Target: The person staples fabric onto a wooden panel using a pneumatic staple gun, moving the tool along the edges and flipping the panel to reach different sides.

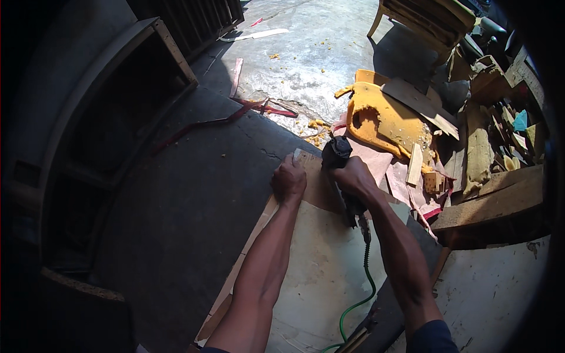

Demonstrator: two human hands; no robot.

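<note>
My right hand (352,176) is wrapped round a black air stapler (338,154), whose lower end joins a green coiled air hose (369,265). The stapler is over the far end of a panel (318,253), pale in its near part and brown wood at its far end. At the panel's far left corner, my left hand (288,179) is closed, with a small whitish bit (296,153) showing at the fingertips. What else its fingers grip is hidden. A thin wooden edge (244,253) runs along the panel's left side, beside my left forearm.
Yellow torn foam (382,120), pink fabric (368,157) and wood scraps (415,165) lie beyond my right hand. An open wooden frame (176,53) stands at left. Red strips (200,125) lie on the floor. A pale board (491,288) is at lower right.
</note>
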